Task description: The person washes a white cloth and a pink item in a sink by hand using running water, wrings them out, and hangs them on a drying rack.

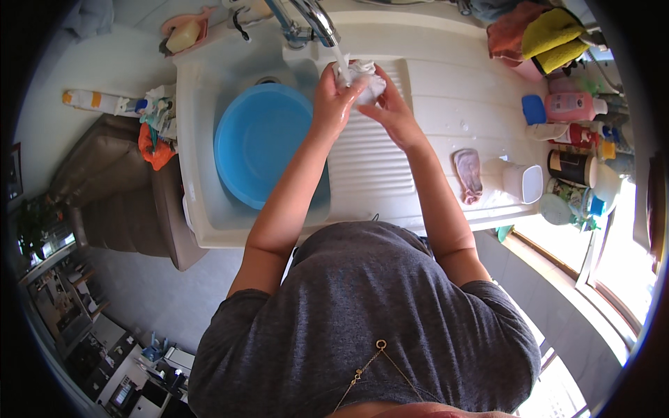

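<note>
Water runs from a chrome faucet (pixel 320 23) onto a bunched wet white cloth (pixel 368 86). My left hand (pixel 334 99) grips the cloth from its left side, with wet, shiny skin along the thumb. On the cloth's right side, my right hand (pixel 392 112) holds it too, fingers partly behind it. Both hands are above the top of the ribbed washboard (pixel 371 157) moulded into the white laundry sink. To the left, a round blue plastic basin (pixel 264 149) sits in the sink bowl. What the cloth is exactly cannot be told, as it is crumpled.
A greyish-pink sock (pixel 468 175) lies on the right ledge beside a white plastic container (pixel 522 183). Several bottles, one a pink bottle (pixel 572 106), line the right side. Yellow and red cloths (pixel 554 39) hang at upper right. A soap dish (pixel 185 34) holds soap at upper left.
</note>
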